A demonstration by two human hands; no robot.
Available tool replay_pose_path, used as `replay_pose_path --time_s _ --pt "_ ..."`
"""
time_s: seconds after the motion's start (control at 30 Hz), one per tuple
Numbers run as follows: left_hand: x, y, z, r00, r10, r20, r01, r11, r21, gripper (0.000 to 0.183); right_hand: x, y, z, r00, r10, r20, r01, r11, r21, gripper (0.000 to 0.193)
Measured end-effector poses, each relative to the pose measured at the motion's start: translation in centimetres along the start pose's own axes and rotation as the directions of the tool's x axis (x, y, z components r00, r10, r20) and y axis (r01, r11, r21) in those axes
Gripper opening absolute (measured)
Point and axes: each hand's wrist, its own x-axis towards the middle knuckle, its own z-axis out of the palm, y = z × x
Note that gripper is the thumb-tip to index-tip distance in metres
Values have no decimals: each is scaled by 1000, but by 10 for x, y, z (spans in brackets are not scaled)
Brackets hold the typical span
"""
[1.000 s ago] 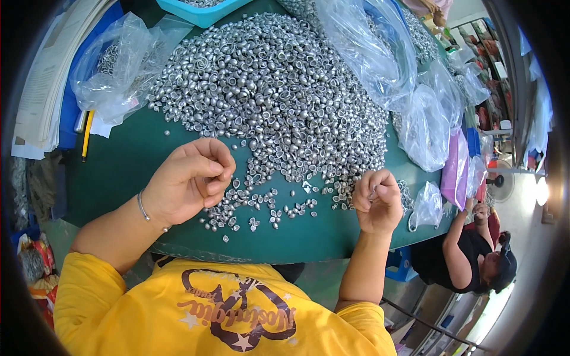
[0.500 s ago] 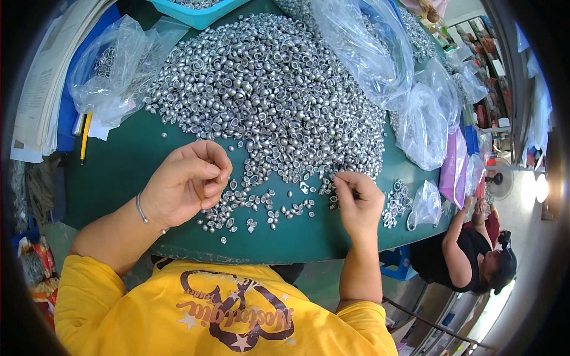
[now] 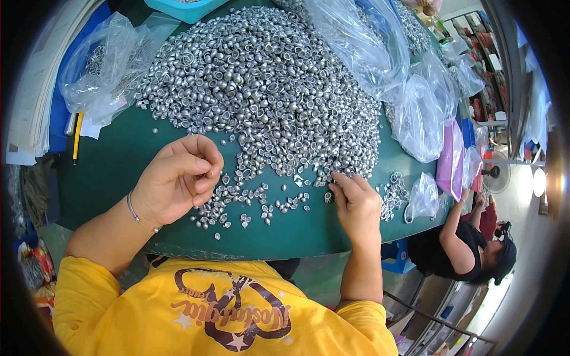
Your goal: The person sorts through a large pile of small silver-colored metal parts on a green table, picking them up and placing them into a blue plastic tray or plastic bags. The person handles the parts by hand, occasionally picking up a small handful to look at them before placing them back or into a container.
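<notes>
A big heap of small silvery metal pieces (image 3: 255, 83), many like hollow oval cups, covers the middle of the green table (image 3: 285, 237). At the heap's near right edge, my right hand (image 3: 359, 207) has its thumb and fingers drawn together against the pieces. Its fingertips partly hide what they pinch. My left hand (image 3: 175, 181), a metal bangle (image 3: 132, 207) on its wrist, hovers left of a loose scatter of pieces (image 3: 228, 199). Its fingers are curled with the thumb against the index finger; anything between them is too small to make out.
Clear plastic bags (image 3: 418, 124) line the right of the heap; another bag (image 3: 107, 65) lies left. A small ring-like cluster (image 3: 395, 196) sits right of my right hand. A yellow pencil (image 3: 77, 139), papers (image 3: 35, 89) and a blue tray (image 3: 184, 9) flank the table. A person (image 3: 469, 249) works at right.
The whole view has shifted slightly. My right hand's fingertips have moved a little at the heap's edge, while my left hand keeps nearly the same curled pose.
</notes>
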Motion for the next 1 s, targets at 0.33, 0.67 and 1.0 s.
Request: replay_pose_path --time_s 0.33,0.67,1.0 --pt "1 0 0 999 24 22 -23 999 -28 7 1 20 -18 900 341 271 -147 -348 926 8" --pt "-7 32 -1 976 191 -105 -161 956 246 9 1 -20 2 964 228 137 -263 897 355 10" --pt "-14 31 2 878 383 288 -259 -126 958 11 58 -95 17 855 -433 286 320 873 367 10"
